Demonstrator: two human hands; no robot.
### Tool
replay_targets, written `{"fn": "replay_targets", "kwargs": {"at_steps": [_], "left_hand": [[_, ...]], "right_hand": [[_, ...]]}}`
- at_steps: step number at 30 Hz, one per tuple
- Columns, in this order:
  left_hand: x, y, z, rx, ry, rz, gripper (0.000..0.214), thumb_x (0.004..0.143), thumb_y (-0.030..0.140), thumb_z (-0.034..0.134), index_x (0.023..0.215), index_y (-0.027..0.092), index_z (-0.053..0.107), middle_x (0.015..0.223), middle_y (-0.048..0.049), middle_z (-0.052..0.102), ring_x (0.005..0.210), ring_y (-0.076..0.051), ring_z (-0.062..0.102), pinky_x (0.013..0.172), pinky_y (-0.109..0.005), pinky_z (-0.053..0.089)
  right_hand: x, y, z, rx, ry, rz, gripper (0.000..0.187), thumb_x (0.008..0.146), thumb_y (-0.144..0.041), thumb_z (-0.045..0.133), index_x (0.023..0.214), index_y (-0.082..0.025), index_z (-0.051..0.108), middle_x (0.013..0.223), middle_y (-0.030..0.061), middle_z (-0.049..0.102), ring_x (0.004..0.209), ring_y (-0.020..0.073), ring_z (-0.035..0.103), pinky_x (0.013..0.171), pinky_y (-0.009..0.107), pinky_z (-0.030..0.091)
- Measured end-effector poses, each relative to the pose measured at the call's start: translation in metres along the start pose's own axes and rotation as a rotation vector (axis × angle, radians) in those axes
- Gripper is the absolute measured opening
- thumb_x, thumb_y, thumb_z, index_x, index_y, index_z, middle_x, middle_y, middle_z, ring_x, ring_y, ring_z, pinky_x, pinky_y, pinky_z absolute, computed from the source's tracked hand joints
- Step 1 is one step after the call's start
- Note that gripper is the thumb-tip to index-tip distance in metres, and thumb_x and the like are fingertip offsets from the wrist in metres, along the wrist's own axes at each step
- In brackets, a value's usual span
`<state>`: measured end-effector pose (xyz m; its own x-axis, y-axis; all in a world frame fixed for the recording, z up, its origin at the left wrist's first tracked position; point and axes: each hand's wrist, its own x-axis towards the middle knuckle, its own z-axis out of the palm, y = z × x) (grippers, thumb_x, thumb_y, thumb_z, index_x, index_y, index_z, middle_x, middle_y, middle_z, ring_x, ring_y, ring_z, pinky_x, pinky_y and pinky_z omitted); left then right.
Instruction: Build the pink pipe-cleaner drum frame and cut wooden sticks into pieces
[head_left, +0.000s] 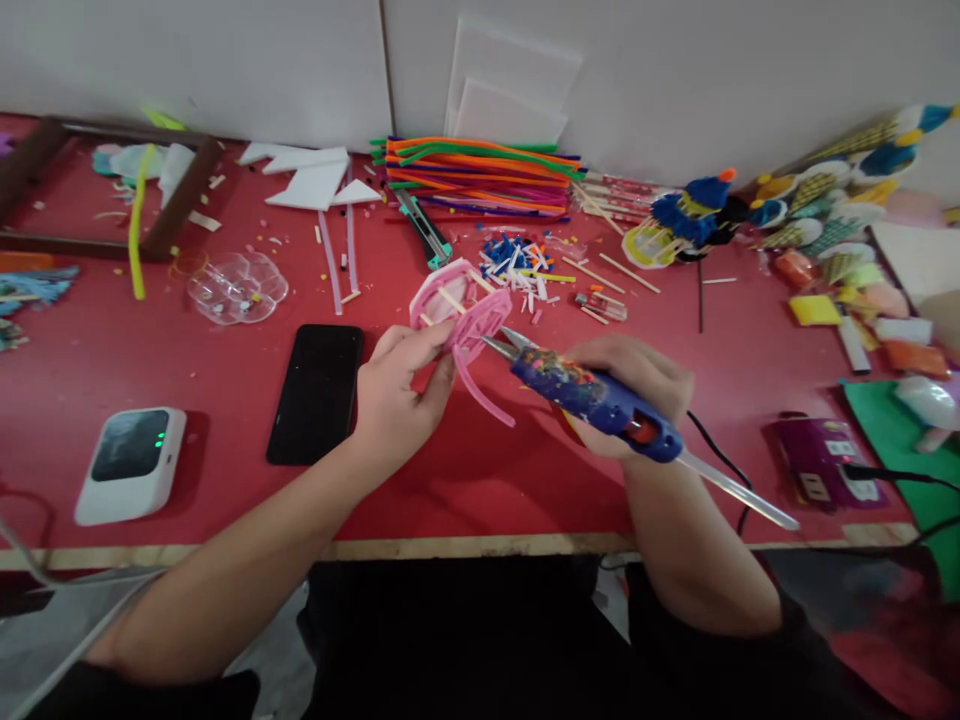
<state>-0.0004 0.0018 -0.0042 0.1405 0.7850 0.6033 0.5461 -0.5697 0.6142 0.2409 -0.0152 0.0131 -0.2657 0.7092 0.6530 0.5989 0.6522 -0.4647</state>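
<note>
My left hand (405, 385) pinches a small pink craft piece (480, 315), with pale sticks spanning it and a loose pink strip (484, 395) hanging below. My right hand (637, 375) is wrapped round a blue hot glue gun (592, 395), whose nozzle touches or nearly touches the piece's lower right side. From the gun's back end sticks out a clear glue stick (739, 490). Beside the nozzle lie pointed metal blades (517, 338), apparently scissors in the same hand; their handles are mostly hidden.
Behind the hands lie a bundle of pipe cleaners (480, 180), a green box cutter (424, 230) and small cut bits (521, 265). A black phone (315, 395) and a white device (131, 465) are at left. A purple power socket (825, 460) sits right, near the cord.
</note>
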Motion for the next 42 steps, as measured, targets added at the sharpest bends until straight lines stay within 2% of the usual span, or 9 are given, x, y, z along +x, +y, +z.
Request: {"fn": "replay_targets", "kwargs": {"at_steps": [3, 10, 15, 24, 42], "left_hand": [[0.000, -0.001, 0.002, 0.013, 0.005, 0.005, 0.026, 0.086, 0.016, 0.059, 0.109, 0.023, 0.067, 0.083, -0.0036, 0.066, 0.075, -0.015, 0.063, 0.068, -0.026, 0.054], [0.000, 0.001, 0.004, 0.091, 0.016, 0.084, 0.026, 0.084, 0.013, 0.059, 0.107, 0.022, 0.068, 0.078, -0.0024, 0.064, 0.074, -0.015, 0.062, 0.066, -0.025, 0.054], [-0.002, -0.001, 0.004, 0.120, 0.017, 0.091, 0.026, 0.085, 0.013, 0.059, 0.107, 0.021, 0.068, 0.078, -0.0023, 0.062, 0.074, -0.014, 0.061, 0.065, -0.024, 0.054], [-0.002, -0.001, 0.005, 0.121, 0.012, 0.115, 0.025, 0.086, 0.014, 0.059, 0.108, 0.021, 0.067, 0.079, -0.0029, 0.061, 0.072, -0.014, 0.061, 0.063, -0.024, 0.054], [0.001, 0.000, 0.004, 0.106, -0.022, 0.070, 0.031, 0.086, 0.014, 0.058, 0.110, 0.029, 0.068, 0.079, -0.0024, 0.063, 0.078, -0.017, 0.059, 0.068, -0.028, 0.053]], "right_hand": [[-0.005, 0.001, 0.009, -0.010, 0.006, -0.068, 0.016, 0.073, -0.024, 0.060, 0.089, -0.023, 0.061, 0.078, 0.0001, 0.068, 0.070, 0.0158, 0.064, 0.064, 0.030, 0.052], [-0.001, -0.004, 0.015, -0.048, 0.004, -0.067, 0.016, 0.069, -0.019, 0.058, 0.084, -0.024, 0.056, 0.072, -0.0002, 0.064, 0.063, 0.0164, 0.062, 0.057, 0.029, 0.050], [-0.004, -0.003, 0.015, -0.058, -0.015, -0.072, 0.014, 0.070, -0.024, 0.056, 0.085, -0.025, 0.054, 0.072, -0.0002, 0.063, 0.062, 0.0167, 0.060, 0.056, 0.030, 0.049], [-0.005, -0.003, 0.015, -0.113, 0.020, -0.056, 0.013, 0.067, -0.021, 0.057, 0.077, -0.025, 0.050, 0.062, -0.0029, 0.054, 0.056, 0.0148, 0.053, 0.051, 0.028, 0.044], [-0.009, 0.001, 0.011, -0.171, 0.096, 0.027, 0.014, 0.066, -0.019, 0.058, 0.072, -0.025, 0.047, 0.059, -0.0053, 0.047, 0.051, 0.0126, 0.045, 0.047, 0.026, 0.038]]}}
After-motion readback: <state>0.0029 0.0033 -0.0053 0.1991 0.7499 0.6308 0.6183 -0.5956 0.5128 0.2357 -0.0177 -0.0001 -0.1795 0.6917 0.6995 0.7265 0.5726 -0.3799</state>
